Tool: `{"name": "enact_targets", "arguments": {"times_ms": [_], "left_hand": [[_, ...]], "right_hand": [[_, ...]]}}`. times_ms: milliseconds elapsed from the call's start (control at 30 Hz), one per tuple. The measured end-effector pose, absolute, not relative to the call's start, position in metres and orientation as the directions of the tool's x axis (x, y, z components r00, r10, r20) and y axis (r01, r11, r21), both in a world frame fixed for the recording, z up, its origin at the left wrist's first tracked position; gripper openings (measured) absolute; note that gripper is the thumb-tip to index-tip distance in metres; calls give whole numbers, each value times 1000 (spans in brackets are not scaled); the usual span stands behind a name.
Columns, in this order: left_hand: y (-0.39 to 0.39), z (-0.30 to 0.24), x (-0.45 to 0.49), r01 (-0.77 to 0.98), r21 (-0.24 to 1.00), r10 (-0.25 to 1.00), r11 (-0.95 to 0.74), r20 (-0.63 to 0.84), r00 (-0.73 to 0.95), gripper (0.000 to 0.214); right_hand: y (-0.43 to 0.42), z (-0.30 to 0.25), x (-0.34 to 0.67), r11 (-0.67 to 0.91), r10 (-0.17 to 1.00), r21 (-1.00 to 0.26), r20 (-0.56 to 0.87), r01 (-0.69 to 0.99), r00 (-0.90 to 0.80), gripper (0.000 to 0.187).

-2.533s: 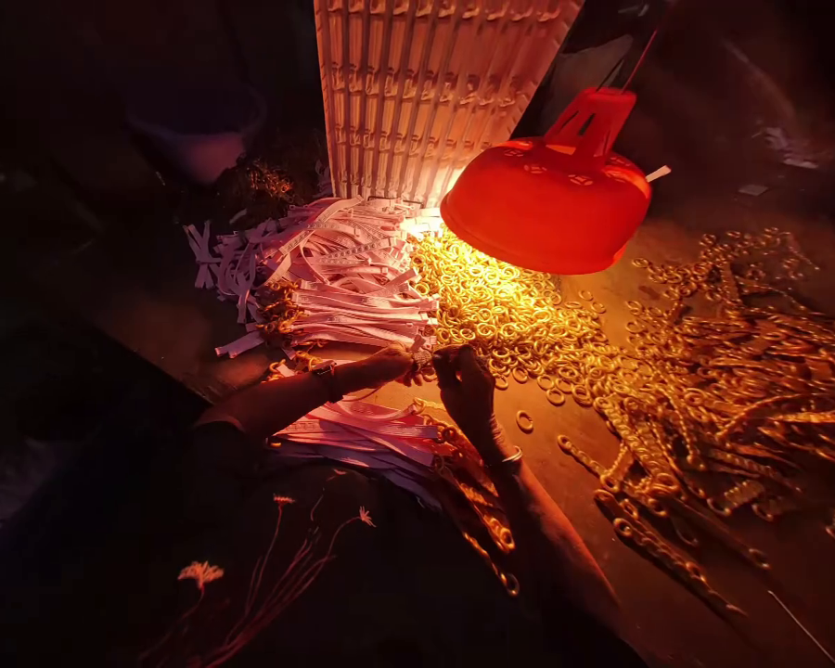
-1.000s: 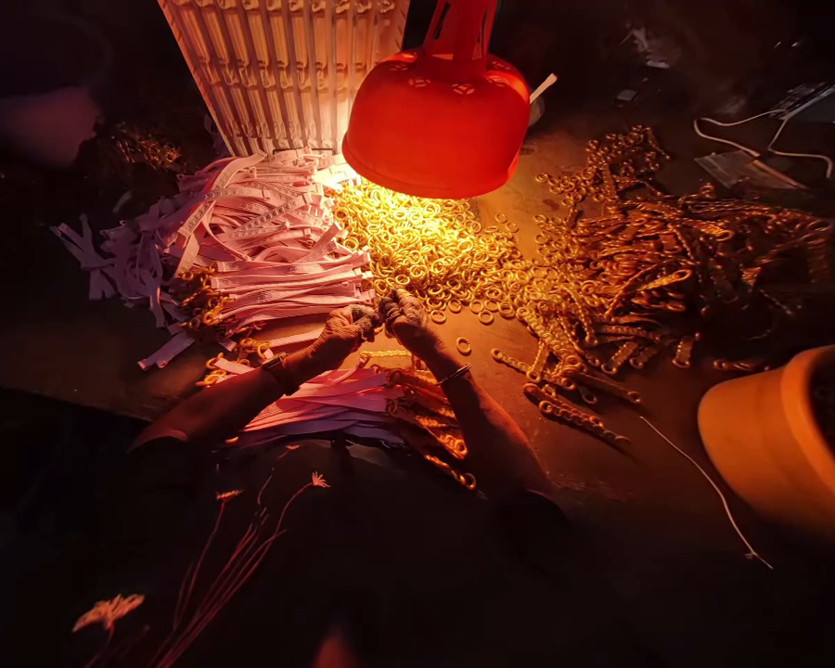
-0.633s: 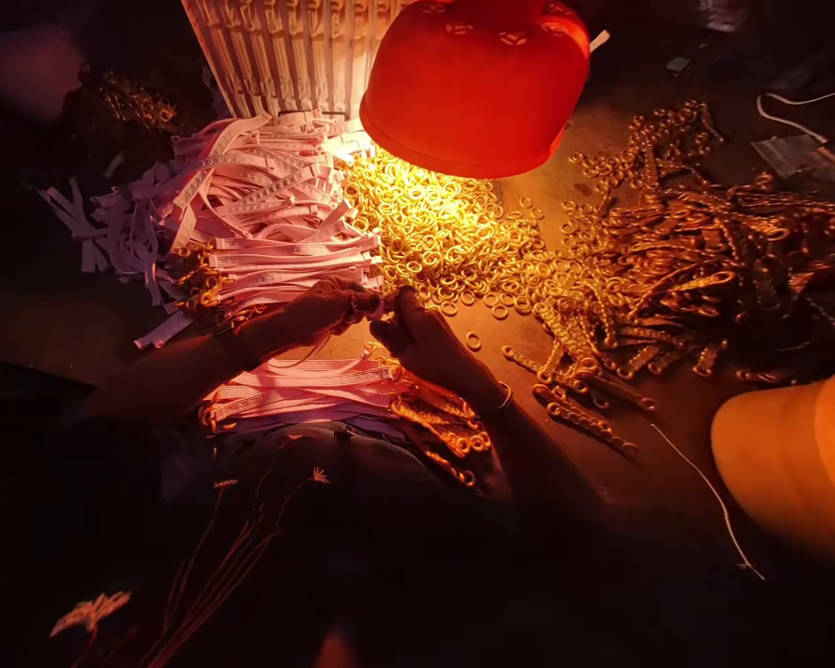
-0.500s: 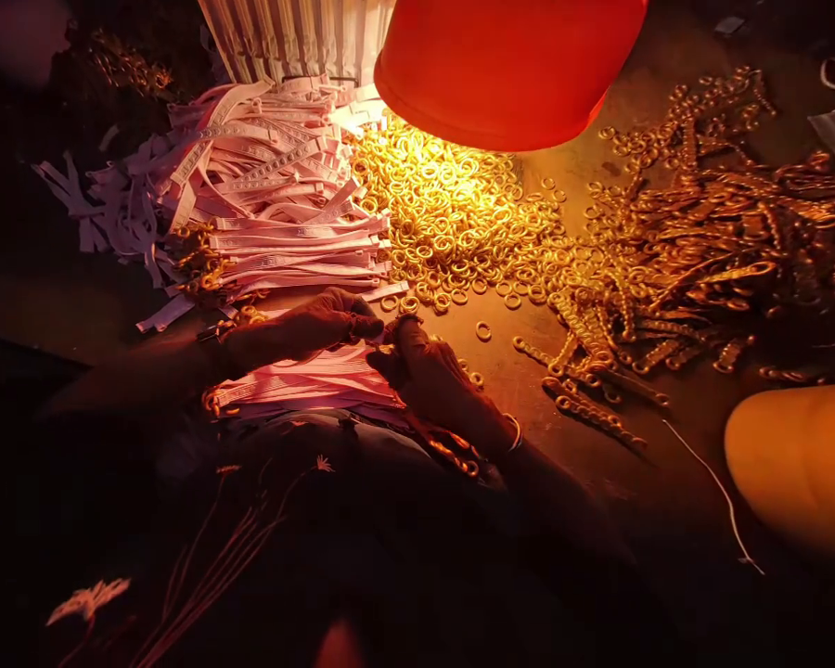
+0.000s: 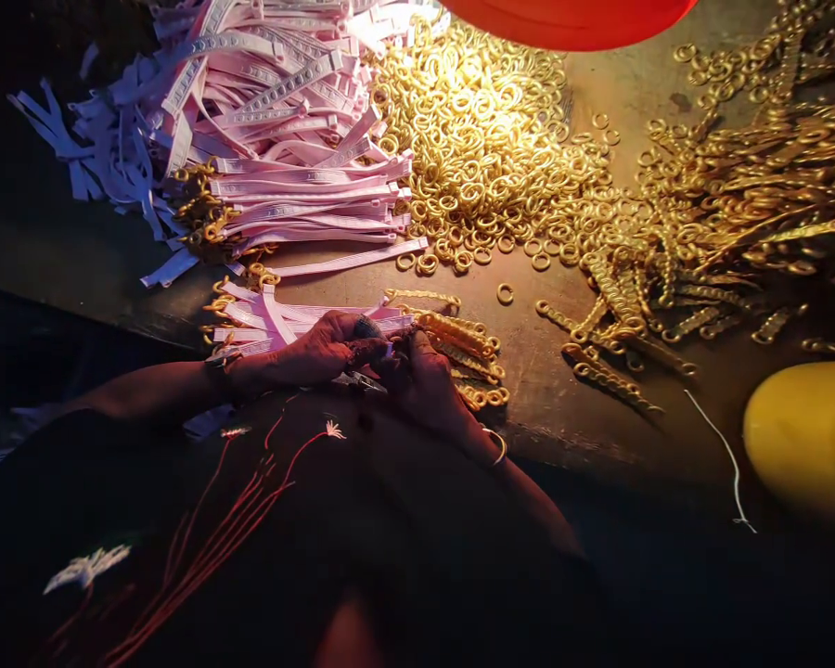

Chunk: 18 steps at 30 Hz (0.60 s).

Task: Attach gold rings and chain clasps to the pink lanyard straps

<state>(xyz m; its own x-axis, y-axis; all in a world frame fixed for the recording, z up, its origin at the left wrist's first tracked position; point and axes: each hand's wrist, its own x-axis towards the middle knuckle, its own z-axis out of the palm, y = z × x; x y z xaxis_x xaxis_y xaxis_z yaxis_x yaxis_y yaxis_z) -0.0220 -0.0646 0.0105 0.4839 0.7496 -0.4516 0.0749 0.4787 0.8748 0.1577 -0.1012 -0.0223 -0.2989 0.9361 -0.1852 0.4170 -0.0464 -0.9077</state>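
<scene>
Our left hand (image 5: pixel 316 351), right hand (image 5: pixel 426 385) meet above pale pink flat strips (image 5: pixel 299 314); fingers (image 5: pixel 360 347) pinched closed, contents too dark.

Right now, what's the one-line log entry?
left hand and right hand: meeting by pink strips | held item: unclear | nearby: gold rings, chain pieces

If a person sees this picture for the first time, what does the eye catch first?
First, the bright heap of golden rings under the red lamp shade at the top centre. Left of it lies a big pile of pink strips, and right of it a tangle of golden chain pieces. At the near edge the left hand and right hand meet over a smaller bundle of strips.
</scene>
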Motion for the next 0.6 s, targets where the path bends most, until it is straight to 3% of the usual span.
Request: {"name": "enact_targets", "arguments": {"times_ms": [233,433,533,600], "left_hand": [[-68,-14,-26,28,810,667,585,-501,552,38],[-60,-8,-16,43,818,675,574,-502,540,47],[-48,-1,-16,132,841,672,525,-505,542,48],[-35,4,-24,304,849,661,433,-528,533,46]], "right_hand": [[-96,-20,155,10,866,-901,-209,433,-455,23],[-85,-32,157,184,840,-867,-106,463,-532,23],[-75,-23,162,256,821,-804,-112,537,-560,27],[-69,-9,167,261,823,-752,-154,605,-546,29]]}}
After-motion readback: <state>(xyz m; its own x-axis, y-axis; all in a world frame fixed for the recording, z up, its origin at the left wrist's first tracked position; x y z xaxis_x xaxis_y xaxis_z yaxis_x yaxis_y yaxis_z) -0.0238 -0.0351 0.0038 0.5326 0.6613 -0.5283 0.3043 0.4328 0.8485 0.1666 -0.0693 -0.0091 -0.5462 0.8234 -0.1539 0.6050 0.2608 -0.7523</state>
